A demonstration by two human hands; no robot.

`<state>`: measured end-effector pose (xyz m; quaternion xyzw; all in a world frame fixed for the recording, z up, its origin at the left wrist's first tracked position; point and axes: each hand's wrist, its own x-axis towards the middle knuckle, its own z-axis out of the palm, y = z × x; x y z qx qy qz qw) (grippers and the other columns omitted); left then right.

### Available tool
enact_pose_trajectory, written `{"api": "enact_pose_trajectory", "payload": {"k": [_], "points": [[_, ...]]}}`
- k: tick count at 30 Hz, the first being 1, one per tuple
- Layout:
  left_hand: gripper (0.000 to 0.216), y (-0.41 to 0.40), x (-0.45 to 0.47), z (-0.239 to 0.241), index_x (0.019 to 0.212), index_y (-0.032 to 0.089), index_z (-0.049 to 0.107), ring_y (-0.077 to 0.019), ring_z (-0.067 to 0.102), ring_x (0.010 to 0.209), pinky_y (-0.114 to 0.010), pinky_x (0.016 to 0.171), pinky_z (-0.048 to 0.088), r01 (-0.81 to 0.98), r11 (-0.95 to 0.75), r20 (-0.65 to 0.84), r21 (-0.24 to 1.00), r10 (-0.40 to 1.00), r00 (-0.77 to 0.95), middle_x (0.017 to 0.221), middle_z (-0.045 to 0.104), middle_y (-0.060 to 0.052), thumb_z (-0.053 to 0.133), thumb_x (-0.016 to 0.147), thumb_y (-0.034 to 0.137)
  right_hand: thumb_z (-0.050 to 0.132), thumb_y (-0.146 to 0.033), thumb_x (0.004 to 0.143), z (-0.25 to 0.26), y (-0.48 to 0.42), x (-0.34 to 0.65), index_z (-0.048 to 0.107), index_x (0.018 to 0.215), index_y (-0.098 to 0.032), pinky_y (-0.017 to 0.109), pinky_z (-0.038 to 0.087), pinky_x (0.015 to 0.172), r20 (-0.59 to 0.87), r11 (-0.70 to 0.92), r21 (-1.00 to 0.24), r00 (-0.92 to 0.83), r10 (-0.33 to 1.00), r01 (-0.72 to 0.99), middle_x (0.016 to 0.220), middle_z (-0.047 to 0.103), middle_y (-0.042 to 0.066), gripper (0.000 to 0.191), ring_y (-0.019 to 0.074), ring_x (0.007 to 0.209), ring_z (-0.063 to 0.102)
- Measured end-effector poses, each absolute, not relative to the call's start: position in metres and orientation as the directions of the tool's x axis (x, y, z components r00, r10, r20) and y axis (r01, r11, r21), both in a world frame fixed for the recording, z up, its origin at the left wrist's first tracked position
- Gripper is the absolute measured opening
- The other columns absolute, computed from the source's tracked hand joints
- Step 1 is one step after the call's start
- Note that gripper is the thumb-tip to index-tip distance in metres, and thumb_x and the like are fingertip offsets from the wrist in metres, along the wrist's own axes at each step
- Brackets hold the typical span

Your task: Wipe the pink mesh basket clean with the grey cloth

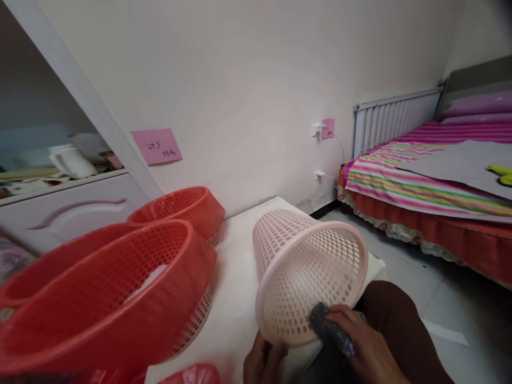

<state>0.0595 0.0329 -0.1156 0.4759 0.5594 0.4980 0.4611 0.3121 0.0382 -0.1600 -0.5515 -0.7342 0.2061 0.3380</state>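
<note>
A pale pink perforated basket (308, 266) lies tilted on its side on a white surface (236, 266), its open mouth facing me. My left hand (262, 362) grips the basket's lower rim from below. My right hand (360, 341) is closed on a dark grey cloth (330, 328) and presses it against the inside of the rim at the lower right. My right forearm wears a dark brown sleeve (396, 320).
Red perforated baskets (120, 288) are stacked at the left, another red basket (180, 208) behind them. A white cupboard (68, 208) stands at far left. A bed with a striped cover (424, 176) and a radiator (392, 120) fill the right. Pink notes hang on the wall.
</note>
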Motion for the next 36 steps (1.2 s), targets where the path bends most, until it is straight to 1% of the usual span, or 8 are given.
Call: {"api": "enact_pose_trajectory", "payload": {"k": [4,8,13,20,23,29,33,36], "points": [[0.045,0.029,0.066,-0.11,0.083,0.017,0.068,-0.0133,0.054,0.061,-0.023,0.06,0.043,0.057,0.03,-0.021,0.998,0.987,-0.16,0.06,0.062,0.002,0.07,0.07,0.06,0.043,-0.004,0.073,-0.166,0.039,0.329,0.056,0.126,-0.037,0.033,0.059,0.082,0.257,0.19,-0.602,-0.037,0.966,0.775,0.14,0.055,0.0,0.064,0.022,0.117,0.062],[0.052,0.031,0.083,-0.138,0.082,0.017,0.067,-0.0176,0.06,0.057,-0.028,0.058,0.047,0.031,0.1,-0.094,0.995,0.985,-0.145,0.059,0.068,-0.002,0.071,0.063,0.065,0.047,-0.005,0.072,-0.165,0.03,0.299,0.052,0.131,-0.033,0.032,0.056,0.091,0.298,0.319,-0.653,-0.155,0.942,0.687,0.139,0.054,0.005,0.065,0.0216,0.119,0.06],[0.054,0.034,0.079,-0.152,0.081,0.015,0.068,-0.0258,0.068,0.073,-0.035,0.069,0.052,0.059,0.093,-0.083,0.994,0.984,-0.156,0.075,0.076,-0.01,0.068,0.065,0.066,0.048,-0.002,0.068,-0.159,0.024,0.274,0.048,0.132,-0.032,0.028,0.054,0.093,0.349,0.439,-0.692,-0.266,0.898,0.573,0.133,0.058,0.005,0.071,0.019,0.118,0.06],[0.047,0.03,0.054,-0.138,0.102,0.016,0.067,-0.0266,0.067,0.093,-0.034,0.082,0.051,0.01,0.024,-0.022,1.0,0.991,-0.131,0.09,0.074,-0.006,0.068,0.073,0.053,0.044,-0.006,0.075,-0.163,0.031,0.321,0.058,0.122,-0.037,0.032,0.056,0.086,0.267,0.208,-0.637,-0.041,0.963,0.743,0.136,0.056,0.0,0.058,0.0209,0.116,0.062],[0.036,0.027,0.074,-0.132,0.102,0.017,0.068,-0.0276,0.062,0.106,-0.034,0.082,0.054,-0.029,-0.111,0.107,0.993,0.989,-0.1,0.114,0.064,-0.011,0.065,0.076,0.042,0.048,-0.013,0.078,-0.17,0.031,0.336,0.057,0.123,-0.035,0.034,0.056,0.088,0.215,0.145,-0.668,0.003,0.977,0.73,0.135,0.055,0.001,0.051,0.0219,0.117,0.061],[0.019,0.024,0.122,-0.094,0.092,0.017,0.063,-0.0235,0.06,0.105,-0.035,0.084,0.052,0.275,-0.295,0.277,0.915,0.955,0.102,0.129,0.052,-0.017,0.047,0.088,0.026,0.058,-0.029,0.081,-0.187,0.037,0.356,0.059,0.12,-0.024,0.037,0.048,0.102,0.263,0.208,-0.767,0.002,0.965,0.607,0.123,0.062,0.007,0.039,0.0239,0.117,0.059],[0.037,0.017,0.147,-0.077,0.113,0.016,0.064,-0.0294,0.065,0.105,-0.045,0.092,0.051,0.394,-0.274,0.19,0.877,0.952,0.24,0.142,0.048,-0.022,0.048,0.08,0.013,0.061,-0.044,0.078,-0.199,0.041,0.369,0.064,0.114,-0.02,0.041,0.055,0.093,0.267,0.152,-0.819,0.134,0.954,0.554,0.114,0.069,0.011,0.043,0.0295,0.108,0.065],[0.049,0.01,0.17,-0.075,0.119,0.024,0.066,-0.0316,0.069,0.1,-0.04,0.083,0.055,0.358,-0.072,0.035,0.931,0.994,0.108,0.127,0.066,-0.017,0.055,0.073,0.013,0.065,-0.049,0.071,-0.21,0.043,0.377,0.07,0.101,-0.022,0.052,0.057,0.087,0.283,0.106,-0.802,0.219,0.934,0.588,0.104,0.075,0.013,0.04,0.0372,0.1,0.068]]}}
